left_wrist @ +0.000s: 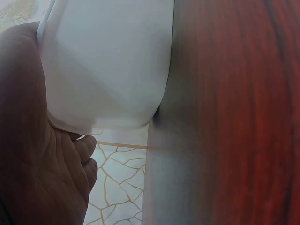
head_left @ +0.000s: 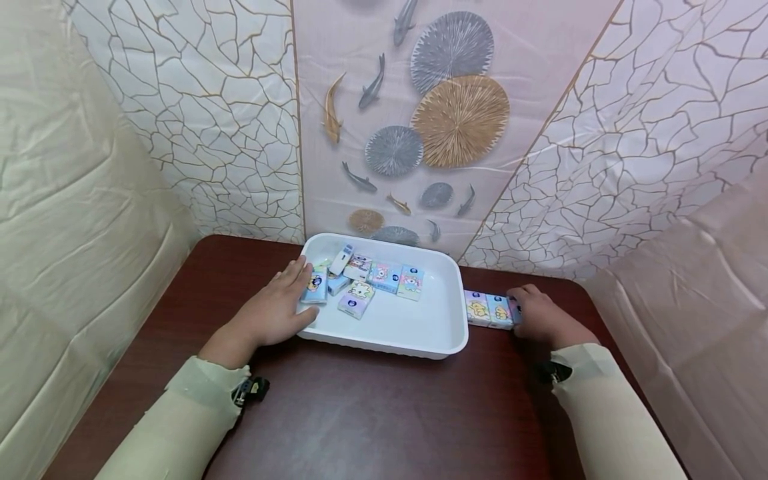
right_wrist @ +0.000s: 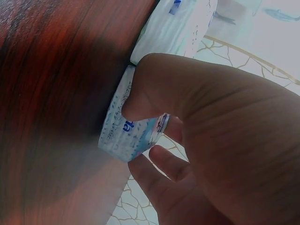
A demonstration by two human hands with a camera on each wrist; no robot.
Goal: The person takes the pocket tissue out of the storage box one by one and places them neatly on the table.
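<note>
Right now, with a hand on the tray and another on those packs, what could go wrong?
The right hand pinches the end pack of the row, so the neighbouring pack might get dragged along. The left hand touches the white tray at its rim; pressing could shift it, perhaps sliding the loose packs inside.

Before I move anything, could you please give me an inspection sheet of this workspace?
Surface: dark brown table with wood grain.
Job's things: white tray holding several small printed packets; a row of similar packets lies beside its right side.
Clutter: nothing seen.
Hands: left hand rests at the tray's left rim; right hand pinches the packet at the row's right end.
Cables: none can be made out; a black device shows at the left wrist.
Surroundings: printed backdrop behind, pale fabric at both sides.
</note>
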